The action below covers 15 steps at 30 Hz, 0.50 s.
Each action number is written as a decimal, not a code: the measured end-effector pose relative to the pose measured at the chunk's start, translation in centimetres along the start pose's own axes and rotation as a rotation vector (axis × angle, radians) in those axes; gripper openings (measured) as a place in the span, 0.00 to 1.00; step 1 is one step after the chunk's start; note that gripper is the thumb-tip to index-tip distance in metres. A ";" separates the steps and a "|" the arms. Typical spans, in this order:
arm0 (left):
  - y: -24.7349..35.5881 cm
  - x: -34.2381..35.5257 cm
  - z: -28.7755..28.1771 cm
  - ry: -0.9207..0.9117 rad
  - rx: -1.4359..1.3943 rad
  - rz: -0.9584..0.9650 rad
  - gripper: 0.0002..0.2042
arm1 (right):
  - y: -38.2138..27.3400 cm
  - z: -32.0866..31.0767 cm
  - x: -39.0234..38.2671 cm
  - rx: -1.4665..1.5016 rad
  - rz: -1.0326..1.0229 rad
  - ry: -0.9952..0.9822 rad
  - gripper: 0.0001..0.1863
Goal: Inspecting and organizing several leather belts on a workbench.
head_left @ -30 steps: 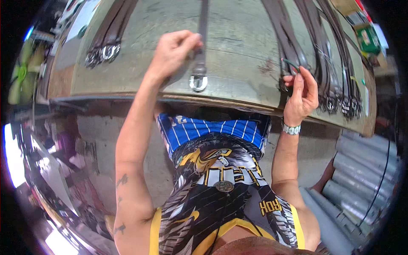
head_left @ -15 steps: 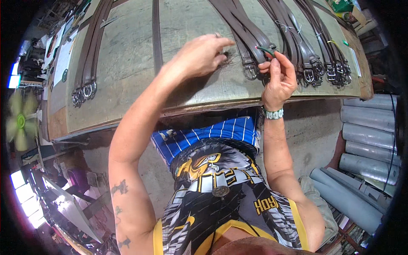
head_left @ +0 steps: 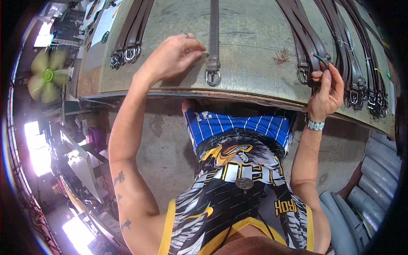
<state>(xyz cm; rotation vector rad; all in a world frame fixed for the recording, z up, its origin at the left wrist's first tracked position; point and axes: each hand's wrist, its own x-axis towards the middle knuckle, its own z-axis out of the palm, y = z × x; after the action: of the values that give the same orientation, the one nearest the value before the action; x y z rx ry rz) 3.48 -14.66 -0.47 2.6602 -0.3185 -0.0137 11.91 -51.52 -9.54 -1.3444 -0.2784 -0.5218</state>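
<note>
My left hand (head_left: 176,55) hovers over the table just left of a single brown belt (head_left: 213,38), near its silver buckle. Its fingers are loosely bent, thumb apart from them, and nothing shows in the hand. At the right, my right hand (head_left: 326,91) pinches a thin green strip with a red tip (head_left: 319,59) between thumb and fingers. It is beside a group of brown belts (head_left: 302,40) whose buckles lie toward the table's near edge; the hand partly covers them. Between my hands lies a small tangle of reddish-brown strands (head_left: 282,57).
More belts (head_left: 131,32) lie at the left, and tied bundles of belts (head_left: 350,55) at the far right. The worn table (head_left: 250,55) ends at a wooden near edge. A green fan (head_left: 48,75) stands at the left; grey rolls (head_left: 378,187) are stacked low at the right.
My left hand has moved left, from beside the strand tangle to the far side of the single belt. The right hand keeps the green strip by the belts. The view has shifted left.
</note>
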 end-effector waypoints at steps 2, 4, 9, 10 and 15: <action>-0.1 -0.8 1.0 0.047 -0.016 -0.002 0.09 | 0.0 0.1 0.0 -0.021 -0.013 -0.017 0.11; 0.1 -0.9 1.5 0.057 0.017 0.032 0.09 | 0.0 0.0 0.0 -0.059 -0.015 -0.025 0.11; 0.2 -0.7 2.1 0.119 0.214 0.181 0.07 | 0.1 0.1 -0.1 -0.109 -0.029 -0.045 0.12; 0.3 -0.6 2.1 0.125 0.275 0.210 0.06 | 0.0 0.2 -0.1 -0.123 -0.036 -0.044 0.12; 0.5 -0.2 2.5 0.142 0.370 0.270 0.07 | 0.1 0.3 0.1 -0.157 -0.040 -0.054 0.12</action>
<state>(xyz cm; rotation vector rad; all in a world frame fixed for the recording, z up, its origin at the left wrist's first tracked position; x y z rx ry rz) 3.00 -16.16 -2.49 2.9336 -0.6878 0.3485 12.03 -51.26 -9.51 -1.5092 -0.3144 -0.5500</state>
